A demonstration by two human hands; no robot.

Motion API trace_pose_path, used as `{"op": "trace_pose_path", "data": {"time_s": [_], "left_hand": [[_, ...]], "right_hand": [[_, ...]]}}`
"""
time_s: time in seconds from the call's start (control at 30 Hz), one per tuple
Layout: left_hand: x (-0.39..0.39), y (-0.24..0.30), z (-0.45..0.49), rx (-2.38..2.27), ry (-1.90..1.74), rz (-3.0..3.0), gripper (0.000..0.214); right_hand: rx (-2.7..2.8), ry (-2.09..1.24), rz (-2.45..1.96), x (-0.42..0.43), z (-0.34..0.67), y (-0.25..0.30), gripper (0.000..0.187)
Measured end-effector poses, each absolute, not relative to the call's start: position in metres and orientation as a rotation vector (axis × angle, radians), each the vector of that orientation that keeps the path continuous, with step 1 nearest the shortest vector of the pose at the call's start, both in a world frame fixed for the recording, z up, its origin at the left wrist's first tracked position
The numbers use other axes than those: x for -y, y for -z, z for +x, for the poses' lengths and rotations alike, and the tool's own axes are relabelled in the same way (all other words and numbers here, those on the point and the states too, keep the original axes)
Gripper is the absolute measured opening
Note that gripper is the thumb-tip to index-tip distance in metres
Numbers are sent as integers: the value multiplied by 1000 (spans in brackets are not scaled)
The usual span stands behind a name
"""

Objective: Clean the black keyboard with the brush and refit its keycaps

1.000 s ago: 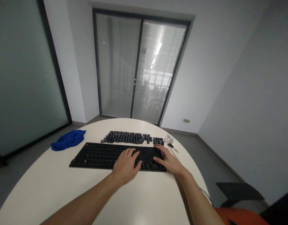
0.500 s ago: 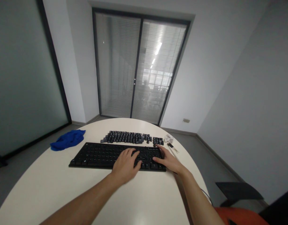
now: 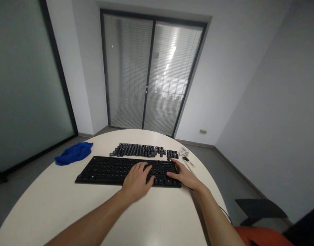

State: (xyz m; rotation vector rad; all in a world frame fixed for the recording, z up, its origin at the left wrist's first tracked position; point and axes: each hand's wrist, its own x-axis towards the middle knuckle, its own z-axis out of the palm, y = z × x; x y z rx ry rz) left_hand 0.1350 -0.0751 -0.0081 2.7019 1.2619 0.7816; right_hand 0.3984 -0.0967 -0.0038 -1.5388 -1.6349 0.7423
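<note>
A black keyboard [image 3: 105, 169] lies across the white round table, its keycaps missing over most of the board. My left hand [image 3: 137, 179] rests on its middle-right part, palm down, thumb and fingers apart, holding nothing. At the right end, my right hand [image 3: 184, 175] grips the keyboard's edge, with the thumb on top and the index finger at the far corner. Its other fingers are hidden. Just behind the keyboard sit rows of loose black keycaps [image 3: 136, 149], with a smaller group of keycaps [image 3: 172, 154] close to my right hand.
A blue cloth [image 3: 74, 153] lies crumpled at the table's left edge. Beyond my right hand are a crumpled whitish piece [image 3: 184, 151] and a small brush-like tool [image 3: 189, 161]. A chair [image 3: 261, 209] stands at the right, and a cable [image 3: 225, 213] hangs near my right forearm.
</note>
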Motion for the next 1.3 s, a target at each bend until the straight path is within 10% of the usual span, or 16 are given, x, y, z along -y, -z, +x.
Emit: {"op": "trace_pose_path", "data": {"time_s": [1.3], "left_hand": [[75, 8, 134, -1261, -793, 2708, 44]], "right_hand": [[1635, -741, -1452, 93, 401, 9, 82]]}}
